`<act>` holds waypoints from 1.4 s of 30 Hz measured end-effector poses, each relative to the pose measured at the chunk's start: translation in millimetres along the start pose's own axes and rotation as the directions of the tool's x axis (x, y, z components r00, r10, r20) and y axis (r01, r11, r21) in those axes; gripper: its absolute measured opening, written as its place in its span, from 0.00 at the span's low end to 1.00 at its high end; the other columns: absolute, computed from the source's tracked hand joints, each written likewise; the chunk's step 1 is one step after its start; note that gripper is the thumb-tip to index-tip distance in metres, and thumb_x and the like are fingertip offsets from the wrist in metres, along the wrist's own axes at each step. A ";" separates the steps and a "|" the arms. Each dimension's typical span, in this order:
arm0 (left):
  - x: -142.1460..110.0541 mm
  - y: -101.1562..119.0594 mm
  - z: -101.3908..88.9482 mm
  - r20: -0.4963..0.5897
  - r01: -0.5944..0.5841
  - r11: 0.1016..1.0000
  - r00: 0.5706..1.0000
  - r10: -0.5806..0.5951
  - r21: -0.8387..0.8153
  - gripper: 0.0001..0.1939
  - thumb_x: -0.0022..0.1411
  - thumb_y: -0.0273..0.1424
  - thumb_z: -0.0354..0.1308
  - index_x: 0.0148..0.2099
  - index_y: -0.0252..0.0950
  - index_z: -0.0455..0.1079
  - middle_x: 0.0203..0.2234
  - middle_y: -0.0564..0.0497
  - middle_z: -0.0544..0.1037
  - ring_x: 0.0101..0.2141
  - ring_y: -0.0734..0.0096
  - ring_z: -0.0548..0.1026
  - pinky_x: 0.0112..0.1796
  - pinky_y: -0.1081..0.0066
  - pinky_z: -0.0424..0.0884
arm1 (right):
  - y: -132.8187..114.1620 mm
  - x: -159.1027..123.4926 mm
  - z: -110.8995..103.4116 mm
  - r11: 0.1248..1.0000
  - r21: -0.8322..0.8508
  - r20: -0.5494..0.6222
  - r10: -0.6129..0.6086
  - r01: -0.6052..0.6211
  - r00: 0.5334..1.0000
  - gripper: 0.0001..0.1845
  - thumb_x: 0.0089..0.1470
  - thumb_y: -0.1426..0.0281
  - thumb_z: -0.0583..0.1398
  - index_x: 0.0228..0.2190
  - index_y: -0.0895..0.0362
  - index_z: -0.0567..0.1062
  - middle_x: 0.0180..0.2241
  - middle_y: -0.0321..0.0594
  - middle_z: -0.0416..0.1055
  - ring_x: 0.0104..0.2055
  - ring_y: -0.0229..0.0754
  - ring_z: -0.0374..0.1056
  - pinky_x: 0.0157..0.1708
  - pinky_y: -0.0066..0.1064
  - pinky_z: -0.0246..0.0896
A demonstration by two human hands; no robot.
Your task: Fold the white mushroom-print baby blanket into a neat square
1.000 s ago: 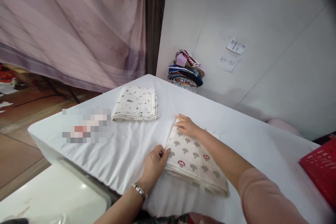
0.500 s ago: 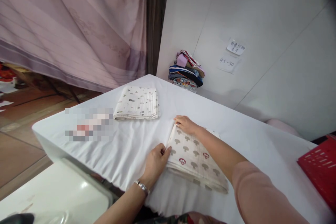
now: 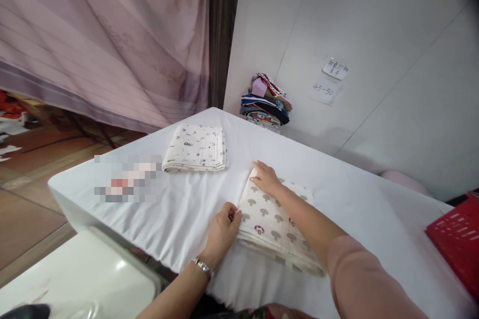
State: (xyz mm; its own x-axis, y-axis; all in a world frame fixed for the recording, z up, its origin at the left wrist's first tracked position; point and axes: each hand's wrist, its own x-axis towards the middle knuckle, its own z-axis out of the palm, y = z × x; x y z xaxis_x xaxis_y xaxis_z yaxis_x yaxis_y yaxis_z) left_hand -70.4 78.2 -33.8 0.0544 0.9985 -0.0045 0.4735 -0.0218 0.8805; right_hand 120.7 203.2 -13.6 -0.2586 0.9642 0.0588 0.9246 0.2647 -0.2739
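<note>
A folded white cloth [image 3: 267,217] printed with grey-brown and red mushrooms lies in front of me, its layers showing along the near edge. My left hand [image 3: 224,224], with a silver bracelet at the wrist, is closed with thumb and fingers at the cloth's left edge. Near the far left corner, my right hand [image 3: 266,179] rests on top of the cloth with its fingers apart. My right forearm crosses over the cloth and hides part of its right side. Farther off lies a second folded cloth [image 3: 196,147], white with small scattered prints.
A white-covered table [image 3: 359,209] carries both cloths and a blurred-out patch [image 3: 127,179]. Stacked folded clothes [image 3: 265,102] stand against the grey wall. At right is a red plastic basket [image 3: 454,239]; at lower left, a white surface [image 3: 86,269]. A pink curtain [image 3: 105,35] hangs behind.
My right hand's fingers have loosened from the cloth's far left corner and spread out over it. The left hand stays at the left edge.
</note>
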 end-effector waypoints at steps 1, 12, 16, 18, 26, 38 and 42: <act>0.1 -0.6 0.3 0.001 0.001 1.000 1.000 -0.001 0.010 0.07 0.59 0.36 0.47 0.33 0.38 0.59 0.20 0.57 0.67 0.23 0.74 0.66 0.26 0.74 0.58 | -2.1 -1.1 1.7 1.000 -0.014 -0.012 0.012 -0.012 1.000 0.33 0.55 0.63 0.53 0.60 0.56 0.52 0.62 0.47 0.46 0.64 0.47 0.40 0.59 0.46 0.33; 0.8 -0.4 0.3 -0.010 -0.002 0.999 1.000 0.002 0.051 0.06 0.59 0.35 0.47 0.34 0.38 0.60 0.22 0.56 0.70 0.23 0.74 0.68 0.27 0.74 0.58 | -12.7 4.0 2.4 0.997 -0.016 0.107 0.082 -0.081 0.991 0.29 0.57 0.60 0.48 0.59 0.53 0.55 0.61 0.42 0.52 0.61 0.46 0.47 0.57 0.42 0.40; 1.4 -1.7 1.2 -0.030 -0.024 0.998 0.999 0.026 0.066 0.06 0.59 0.35 0.46 0.34 0.38 0.60 0.21 0.56 0.70 0.24 0.73 0.68 0.27 0.74 0.59 | -24.1 -12.8 -6.6 0.992 -0.017 0.052 0.125 -0.124 0.991 0.32 0.58 0.59 0.48 0.61 0.54 0.48 0.64 0.44 0.41 0.65 0.46 0.35 0.59 0.48 0.31; 1.9 -3.1 2.5 -0.034 -0.031 0.997 0.999 0.034 0.071 0.06 0.59 0.35 0.46 0.34 0.38 0.60 0.21 0.56 0.70 0.24 0.73 0.69 0.27 0.74 0.59 | -31.6 -30.5 -6.3 0.995 -0.015 -0.019 0.098 -0.098 0.995 0.32 0.58 0.59 0.47 0.61 0.56 0.47 0.64 0.45 0.39 0.65 0.47 0.33 0.59 0.49 0.29; 8.2 1.5 -6.4 0.008 -0.073 0.969 0.997 0.074 0.234 0.08 0.61 0.34 0.45 0.33 0.38 0.62 0.23 0.53 0.72 0.25 0.72 0.71 0.28 0.74 0.61 | -47.1 -77.0 15.8 0.996 -0.035 0.032 -0.080 0.082 0.996 0.31 0.59 0.54 0.45 0.59 0.56 0.53 0.63 0.47 0.43 0.65 0.49 0.37 0.59 0.50 0.31; 36.5 10.9 27.8 0.244 -0.427 0.798 0.903 0.353 0.427 0.27 0.64 0.42 0.41 0.62 0.38 0.52 0.61 0.44 0.56 0.60 0.60 0.54 0.56 0.59 0.53 | -8.6 -107.3 -18.0 1.000 0.015 0.041 0.024 -0.024 0.999 0.25 0.55 0.65 0.52 0.55 0.52 0.59 0.62 0.44 0.48 0.63 0.48 0.41 0.59 0.49 0.35; 36.8 2.9 31.8 0.275 -0.403 0.798 0.911 0.306 0.448 0.27 0.64 0.43 0.39 0.63 0.42 0.50 0.63 0.47 0.51 0.60 0.58 0.52 0.57 0.54 0.49 | 38.9 -150.3 -19.6 0.978 -0.006 -0.072 0.207 -0.208 0.976 0.26 0.57 0.60 0.51 0.56 0.52 0.59 0.62 0.42 0.47 0.65 0.47 0.37 0.60 0.50 0.30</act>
State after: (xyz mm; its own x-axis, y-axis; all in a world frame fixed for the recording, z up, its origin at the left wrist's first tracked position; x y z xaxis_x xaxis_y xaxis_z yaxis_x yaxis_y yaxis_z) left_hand -39.1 113.2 -46.4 0.4360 0.8897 0.1357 0.7495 -0.4424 0.4925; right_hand 201.0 68.9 -14.2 -0.0410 0.9967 0.0694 0.9598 0.0586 -0.2745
